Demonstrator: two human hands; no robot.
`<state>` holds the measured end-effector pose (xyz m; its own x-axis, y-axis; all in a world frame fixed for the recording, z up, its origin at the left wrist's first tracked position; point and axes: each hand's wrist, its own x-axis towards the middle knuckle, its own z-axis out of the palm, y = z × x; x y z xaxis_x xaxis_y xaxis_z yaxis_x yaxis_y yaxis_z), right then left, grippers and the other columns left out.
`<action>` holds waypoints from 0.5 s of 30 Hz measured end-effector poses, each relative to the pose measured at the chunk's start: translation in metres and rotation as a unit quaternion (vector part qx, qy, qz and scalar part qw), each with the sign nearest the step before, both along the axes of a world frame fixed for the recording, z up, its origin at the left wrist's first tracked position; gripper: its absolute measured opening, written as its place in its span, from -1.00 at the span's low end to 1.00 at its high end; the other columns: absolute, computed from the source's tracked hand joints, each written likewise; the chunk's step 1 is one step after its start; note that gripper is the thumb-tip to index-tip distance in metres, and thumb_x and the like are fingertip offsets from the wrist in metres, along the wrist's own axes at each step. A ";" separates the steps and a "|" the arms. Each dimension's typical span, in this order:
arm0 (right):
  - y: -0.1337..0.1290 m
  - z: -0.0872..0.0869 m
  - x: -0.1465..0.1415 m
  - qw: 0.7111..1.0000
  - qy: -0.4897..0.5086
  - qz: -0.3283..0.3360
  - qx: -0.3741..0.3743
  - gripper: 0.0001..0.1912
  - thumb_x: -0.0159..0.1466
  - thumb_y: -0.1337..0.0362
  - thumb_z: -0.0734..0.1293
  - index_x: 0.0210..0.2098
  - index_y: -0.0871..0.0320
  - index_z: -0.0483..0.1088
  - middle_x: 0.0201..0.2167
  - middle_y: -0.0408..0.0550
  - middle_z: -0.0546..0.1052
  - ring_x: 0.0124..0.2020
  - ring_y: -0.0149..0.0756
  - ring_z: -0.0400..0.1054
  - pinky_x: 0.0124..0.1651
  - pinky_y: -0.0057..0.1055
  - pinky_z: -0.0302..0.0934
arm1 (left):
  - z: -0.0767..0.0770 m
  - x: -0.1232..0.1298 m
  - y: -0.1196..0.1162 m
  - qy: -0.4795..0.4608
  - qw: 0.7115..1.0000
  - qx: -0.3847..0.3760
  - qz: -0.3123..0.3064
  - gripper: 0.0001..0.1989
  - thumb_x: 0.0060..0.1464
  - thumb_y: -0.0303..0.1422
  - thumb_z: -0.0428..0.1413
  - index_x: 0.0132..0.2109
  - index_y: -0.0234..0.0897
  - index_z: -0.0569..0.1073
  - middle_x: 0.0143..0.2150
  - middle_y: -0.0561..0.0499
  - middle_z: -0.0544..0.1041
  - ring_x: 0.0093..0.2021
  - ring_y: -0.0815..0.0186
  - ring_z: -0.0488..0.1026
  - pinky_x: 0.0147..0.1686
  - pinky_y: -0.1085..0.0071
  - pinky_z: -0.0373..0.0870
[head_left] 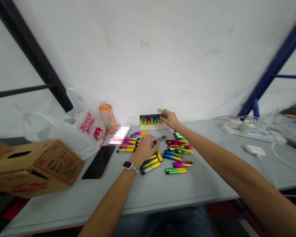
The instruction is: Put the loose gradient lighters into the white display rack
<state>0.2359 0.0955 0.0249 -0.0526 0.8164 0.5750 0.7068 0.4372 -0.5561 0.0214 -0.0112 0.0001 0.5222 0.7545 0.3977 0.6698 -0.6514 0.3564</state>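
Several shiny coloured lighters stand upright in a row in a white rack [151, 127] against the wall. My right hand [170, 119] is closed at the right end of that row, its fingertips on the dark top of a lighter. My left hand [147, 146], with a watch at the wrist, is closed on a lighter [162, 138] that points up to the right from its fingers. Around it, loose lighters lie flat on the grey table, among them yellow ones [151, 168] below the hand and a green one [176, 171] to the right.
At the left are a cardboard box [56, 164], a white plastic bag [88, 128], an orange bottle [107, 113] and a dark phone [99, 163]. A lit screen [120, 135] is beside the lighters. Right: a power strip [254, 131], a white charger [255, 150] and cables.
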 end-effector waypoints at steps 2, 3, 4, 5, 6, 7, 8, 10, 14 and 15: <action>0.009 -0.002 -0.001 1.000 -0.015 0.001 -0.009 -0.82 0.14 0.37 0.34 -0.23 0.16 0.42 -0.46 -0.15 0.51 -0.42 -0.33 0.36 -0.26 -0.41 0.22 | -0.001 0.000 0.000 0.005 1.000 0.001 0.007 -0.78 0.24 -0.25 0.07 -0.27 -0.22 0.55 -0.19 -0.05 0.56 -0.06 0.14 0.43 0.01 0.18 0.26; 0.013 -0.002 -0.002 1.000 -0.020 -0.001 -0.011 -0.84 0.14 0.37 0.34 -0.24 0.16 0.42 -0.46 -0.15 0.50 -0.42 -0.33 0.36 -0.26 -0.42 0.22 | -0.001 0.000 0.000 0.007 1.000 0.001 0.010 -0.79 0.24 -0.25 0.07 -0.26 -0.21 0.56 -0.18 -0.05 0.56 -0.06 0.14 0.43 0.02 0.17 0.26; 0.015 -0.003 -0.002 1.000 -0.024 -0.004 -0.011 -0.84 0.14 0.37 0.34 -0.25 0.16 0.42 -0.46 -0.14 0.50 -0.41 -0.33 0.36 -0.26 -0.42 0.21 | -0.001 0.000 0.000 0.008 1.000 0.001 0.011 -0.79 0.24 -0.25 0.07 -0.25 -0.21 0.56 -0.17 -0.05 0.56 -0.05 0.14 0.43 0.02 0.16 0.26; 0.017 -0.004 -0.003 1.000 -0.027 -0.008 -0.009 -0.84 0.14 0.37 0.35 -0.25 0.17 0.42 -0.45 -0.14 0.50 -0.41 -0.32 0.36 -0.26 -0.41 0.21 | -0.002 0.000 0.000 0.009 1.000 0.001 0.011 -0.80 0.24 -0.25 0.07 -0.25 -0.20 0.56 -0.17 -0.05 0.56 -0.05 0.14 0.44 0.02 0.16 0.26; 0.019 -0.004 -0.004 0.999 -0.030 -0.012 -0.008 -0.83 0.14 0.36 0.35 -0.24 0.17 0.42 -0.45 -0.13 0.51 -0.41 -0.32 0.36 -0.25 -0.41 0.22 | -0.002 0.000 0.000 0.009 1.000 0.001 0.010 -0.79 0.24 -0.25 0.07 -0.25 -0.20 0.56 -0.17 -0.05 0.56 -0.05 0.14 0.44 0.02 0.16 0.26; 0.020 -0.003 -0.004 0.999 -0.032 -0.016 -0.008 -0.83 0.14 0.36 0.35 -0.24 0.17 0.42 -0.44 -0.12 0.51 -0.41 -0.31 0.36 -0.25 -0.40 0.22 | -0.002 0.000 0.000 0.009 1.000 0.002 0.008 -0.79 0.24 -0.25 0.07 -0.25 -0.20 0.56 -0.17 -0.04 0.57 -0.05 0.14 0.44 0.02 0.16 0.26; 0.020 -0.003 -0.005 0.999 -0.033 -0.017 -0.011 -0.83 0.14 0.36 0.35 -0.23 0.18 0.43 -0.44 -0.11 0.52 -0.41 -0.31 0.36 -0.24 -0.40 0.22 | -0.002 0.001 0.000 0.010 1.000 0.003 0.006 -0.79 0.24 -0.25 0.07 -0.25 -0.21 0.56 -0.18 -0.04 0.57 -0.05 0.14 0.44 0.01 0.16 0.27; 0.022 0.000 -0.005 0.999 -0.037 -0.014 -0.024 -0.83 0.13 0.36 0.35 -0.24 0.18 0.44 -0.44 -0.11 0.52 -0.41 -0.31 0.37 -0.24 -0.40 0.22 | -0.002 0.001 0.000 0.010 1.000 0.002 0.007 -0.78 0.24 -0.25 0.07 -0.26 -0.22 0.56 -0.19 -0.05 0.57 -0.06 0.13 0.44 0.01 0.15 0.27; 0.023 0.007 -0.005 0.998 -0.047 -0.003 -0.042 -0.85 0.13 0.37 0.36 -0.27 0.18 0.45 -0.45 -0.12 0.52 -0.41 -0.32 0.37 -0.25 -0.42 0.22 | -0.001 0.002 -0.002 0.006 1.000 -0.005 0.010 -0.77 0.24 -0.25 0.06 -0.25 -0.23 0.57 -0.19 -0.06 0.57 -0.06 0.13 0.44 0.02 0.14 0.27; 0.023 0.008 -0.005 0.998 -0.045 -0.003 -0.041 -0.85 0.13 0.37 0.37 -0.26 0.18 0.45 -0.46 -0.13 0.52 -0.41 -0.33 0.37 -0.25 -0.42 0.22 | 0.000 0.001 -0.002 0.005 1.000 -0.006 0.011 -0.78 0.24 -0.26 0.06 -0.25 -0.23 0.57 -0.18 -0.06 0.57 -0.06 0.13 0.44 0.02 0.14 0.27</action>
<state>0.2310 0.1182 0.0327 -0.0958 0.8614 0.4989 0.7589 0.3875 -0.5234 0.0228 -0.0133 -0.0003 0.5098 0.7707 0.3824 0.6875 -0.6321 0.3574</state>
